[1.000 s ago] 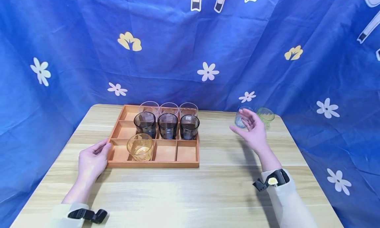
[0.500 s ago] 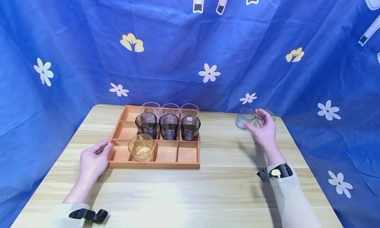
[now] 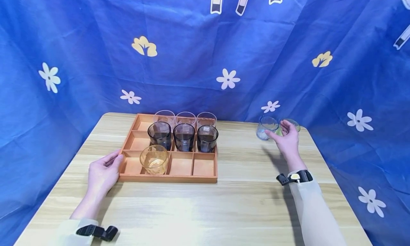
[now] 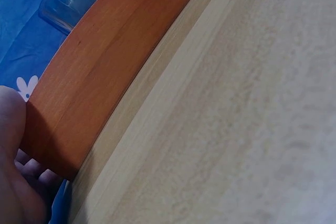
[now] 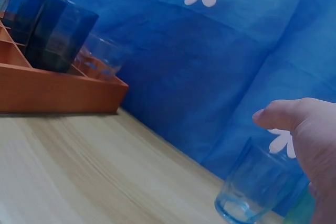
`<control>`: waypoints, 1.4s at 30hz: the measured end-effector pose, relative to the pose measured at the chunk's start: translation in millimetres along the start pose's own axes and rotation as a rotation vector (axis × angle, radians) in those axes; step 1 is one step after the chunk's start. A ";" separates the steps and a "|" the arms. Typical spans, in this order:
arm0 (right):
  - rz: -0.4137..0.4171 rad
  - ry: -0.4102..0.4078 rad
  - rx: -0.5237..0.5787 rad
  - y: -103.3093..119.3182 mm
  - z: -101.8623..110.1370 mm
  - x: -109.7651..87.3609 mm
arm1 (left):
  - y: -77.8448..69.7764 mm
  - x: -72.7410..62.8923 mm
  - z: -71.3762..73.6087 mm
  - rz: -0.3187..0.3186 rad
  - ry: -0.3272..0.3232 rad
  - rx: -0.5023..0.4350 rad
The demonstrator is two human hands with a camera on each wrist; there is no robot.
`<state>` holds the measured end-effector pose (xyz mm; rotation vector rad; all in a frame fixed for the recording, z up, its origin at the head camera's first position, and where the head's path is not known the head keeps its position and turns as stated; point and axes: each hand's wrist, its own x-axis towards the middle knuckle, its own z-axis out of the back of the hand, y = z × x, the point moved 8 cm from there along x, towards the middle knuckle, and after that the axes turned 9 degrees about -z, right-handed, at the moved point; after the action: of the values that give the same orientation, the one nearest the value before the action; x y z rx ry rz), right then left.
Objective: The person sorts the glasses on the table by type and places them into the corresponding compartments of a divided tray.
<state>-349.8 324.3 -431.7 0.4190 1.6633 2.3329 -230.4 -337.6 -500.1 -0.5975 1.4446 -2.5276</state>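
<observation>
My left hand (image 3: 103, 171) grips the left front corner of a divided wooden tray (image 3: 166, 179); in the left wrist view the thumb (image 4: 10, 116) and fingers meet at its end. Upright in the tray stand an amber glass (image 3: 153, 160) in front, three dark grey glasses, one of them (image 3: 184, 139) in the middle, and three clear glasses, one (image 3: 206, 118) at the right, behind. My right hand (image 3: 288, 141) is at the green glass (image 3: 294, 127), partly hiding it, with fingers spread from the thumb. Left of the thumb stands a blue glass (image 5: 252, 187).
The tray rests on a light wooden table (image 3: 192, 210). A blue patterned cloth (image 3: 179, 68) hangs right behind the table and along both sides. Several tray compartments, such as the front right one (image 3: 204, 165), hold no glass.
My right hand has moved right from in front of the blue glass to the green glass. My left hand stays on the tray corner, and the view has shifted slightly.
</observation>
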 end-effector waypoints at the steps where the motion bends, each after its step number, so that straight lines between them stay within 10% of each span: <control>1: -0.005 0.001 -0.004 -2.1 -0.9 1.6 | 0.3 0.1 0.3 0.001 -0.002 0.002; 42: -0.149 -0.020 0.108 -46.4 -42.7 38.0 | -1.1 -2.3 1.5 -0.015 -0.003 -0.002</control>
<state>-399.4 315.4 -485.4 0.3256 1.7533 2.1340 -227.6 -337.4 -499.0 -0.6137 1.4467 -2.5361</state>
